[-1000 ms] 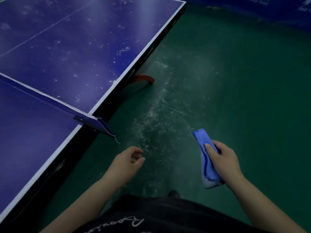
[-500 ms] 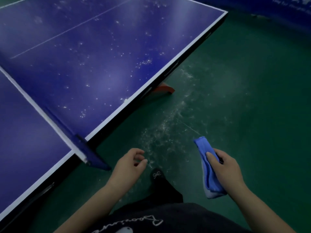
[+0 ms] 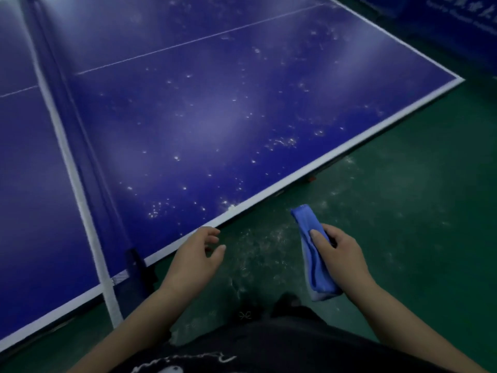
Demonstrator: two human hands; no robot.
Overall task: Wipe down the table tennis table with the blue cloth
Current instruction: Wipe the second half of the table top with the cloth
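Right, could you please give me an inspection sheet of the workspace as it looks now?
Surface: table tennis table, blue top scattered with white specks.
Job's things: blue cloth, folded, held off the table above the floor.
Clutter: nothing seen.
Grippers: left hand holds nothing, fingers loosely curled near the table edge; right hand grips the cloth.
Cables: nothing seen.
Surroundings: net at the left; green floor, dusty white beside the table.
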